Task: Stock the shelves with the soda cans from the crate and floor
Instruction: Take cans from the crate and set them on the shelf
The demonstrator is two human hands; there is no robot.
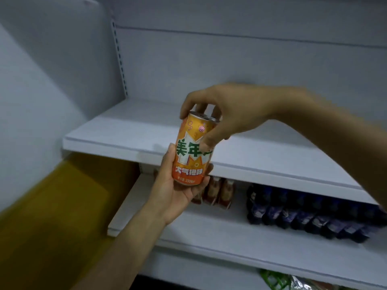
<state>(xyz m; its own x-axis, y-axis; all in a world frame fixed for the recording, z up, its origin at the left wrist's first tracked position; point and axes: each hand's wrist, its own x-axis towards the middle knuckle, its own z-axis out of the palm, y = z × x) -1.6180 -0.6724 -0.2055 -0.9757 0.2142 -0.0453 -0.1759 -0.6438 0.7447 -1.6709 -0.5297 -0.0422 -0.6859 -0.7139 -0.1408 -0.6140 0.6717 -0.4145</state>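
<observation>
An orange soda can (191, 151) with green and white lettering is held upright in front of the white upper shelf (117, 132). My left hand (173, 185) cups its lower half from below and behind. My right hand (222, 116) comes from the right and grips the can's top rim, thumb on the label and fingers over the lid. The can hangs in the air just in front of the shelf's front edge. The crate and the floor are out of view.
The shelf below (230, 233) holds dark blue bottles (303, 212) in a row on the right and brown bottles (219, 193) behind my left hand. A yellow panel (62, 206) stands at the left. Green packaging (276, 281) shows at the bottom.
</observation>
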